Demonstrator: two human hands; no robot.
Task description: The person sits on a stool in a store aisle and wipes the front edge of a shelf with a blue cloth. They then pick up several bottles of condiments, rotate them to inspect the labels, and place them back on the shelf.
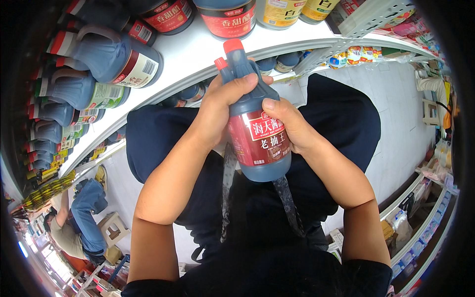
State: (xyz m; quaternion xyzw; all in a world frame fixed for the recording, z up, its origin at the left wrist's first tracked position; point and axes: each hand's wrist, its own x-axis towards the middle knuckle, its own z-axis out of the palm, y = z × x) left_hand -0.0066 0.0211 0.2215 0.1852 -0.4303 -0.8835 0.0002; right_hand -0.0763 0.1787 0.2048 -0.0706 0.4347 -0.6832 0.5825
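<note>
A large plastic soy sauce bottle [263,171] with dark contents, a red label and two red caps is held above my lap, tilted with its caps towards the shelf. My left hand [226,98] wraps the left side of its neck and handle area, thumb across the shoulder. On the other side my right hand [291,124] grips the body, with the thumb on the label's upper edge. Most of the fingers are hidden behind the bottle. Beneath it, a dark patterned cloth strip [229,185] hangs down on the left, and another [287,206] on the right.
A white shelf [193,55] curves ahead, bearing handled sauce bottles [111,55] in rows at left and larger jugs [226,18] behind. Below is a lower shelf of bottles [193,92]. A person [81,222] sits near a plastic stool [113,228]. Shelving [415,241] lines the right.
</note>
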